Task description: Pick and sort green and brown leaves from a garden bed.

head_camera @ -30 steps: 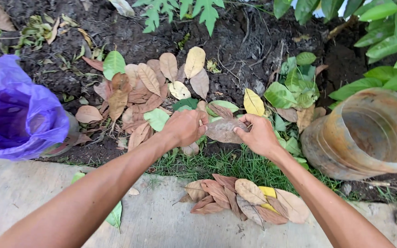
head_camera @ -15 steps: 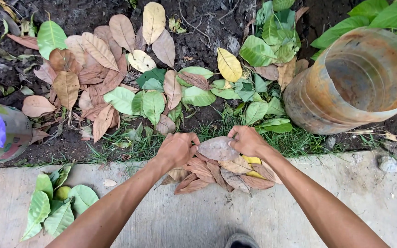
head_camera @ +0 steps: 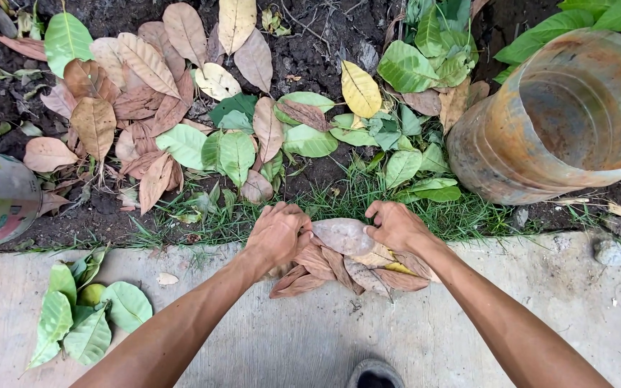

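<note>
Here a large dry brown leaf (head_camera: 341, 235) is gripped at its two ends, the left hand (head_camera: 278, 233) and the right hand (head_camera: 395, 225) both closed on it, and held just above the pile of brown leaves (head_camera: 339, 269) on the concrete slab (head_camera: 310, 338). The laying-down step appears to be in hand; a level lowering and a release of both grips seem called for.
</note>
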